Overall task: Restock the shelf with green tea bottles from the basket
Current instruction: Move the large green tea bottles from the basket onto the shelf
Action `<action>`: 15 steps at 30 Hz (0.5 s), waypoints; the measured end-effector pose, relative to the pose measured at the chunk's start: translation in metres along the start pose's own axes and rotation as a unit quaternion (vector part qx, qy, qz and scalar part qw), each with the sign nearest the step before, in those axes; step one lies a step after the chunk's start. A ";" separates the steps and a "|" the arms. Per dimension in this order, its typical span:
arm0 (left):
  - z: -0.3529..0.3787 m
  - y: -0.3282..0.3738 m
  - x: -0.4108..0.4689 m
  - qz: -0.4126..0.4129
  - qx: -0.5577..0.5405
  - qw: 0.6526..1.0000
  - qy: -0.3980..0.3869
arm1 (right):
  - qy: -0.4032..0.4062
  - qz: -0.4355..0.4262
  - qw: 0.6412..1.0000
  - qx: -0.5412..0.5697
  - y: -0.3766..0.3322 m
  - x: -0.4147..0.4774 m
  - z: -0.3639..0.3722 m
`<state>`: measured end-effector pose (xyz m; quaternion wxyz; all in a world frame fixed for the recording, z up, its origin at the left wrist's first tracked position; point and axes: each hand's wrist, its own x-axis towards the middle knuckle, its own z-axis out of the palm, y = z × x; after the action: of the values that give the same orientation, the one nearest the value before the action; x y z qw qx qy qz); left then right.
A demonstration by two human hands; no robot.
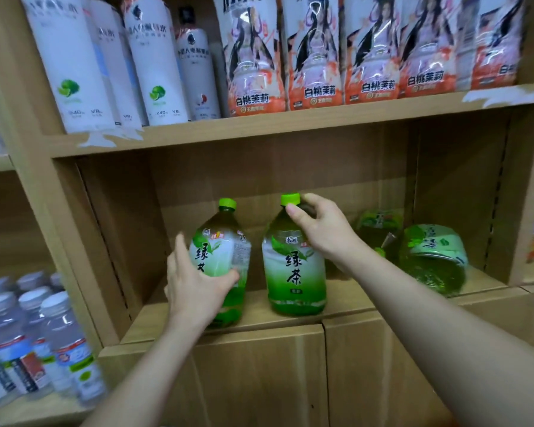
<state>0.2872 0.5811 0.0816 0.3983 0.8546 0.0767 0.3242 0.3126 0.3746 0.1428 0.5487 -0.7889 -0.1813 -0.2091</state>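
Fingers (181, 245) of left hand (198, 285) wrap left bottle (219, 241), right hand (319, 231) pinches right bottle (293, 272), near shelf (259, 324) edge.

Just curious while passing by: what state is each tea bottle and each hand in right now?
Left green tea bottle: upright on the shelf, capped, left hand grips its body.
Right green tea bottle: upright, capped, right hand grips its neck.
Near toppled bottle: lying on its side.
Far toppled bottle: apparently lying too, blurred.
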 end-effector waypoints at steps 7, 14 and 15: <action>-0.006 -0.017 -0.020 -0.004 -0.110 0.994 -0.018 | -0.011 0.106 0.972 -0.210 0.006 0.002 0.015; -0.014 -0.014 -0.028 0.045 -0.092 0.995 -0.011 | -0.007 0.025 0.970 -0.243 -0.001 -0.002 0.032; -0.016 -0.015 -0.026 0.050 -0.078 0.996 -0.010 | -0.019 0.018 0.973 -0.231 -0.002 -0.002 0.033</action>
<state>0.2585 0.5911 0.0656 0.4480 0.8268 0.0043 0.3400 0.3142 0.4064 0.1336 0.3514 -0.9013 -0.1242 -0.2208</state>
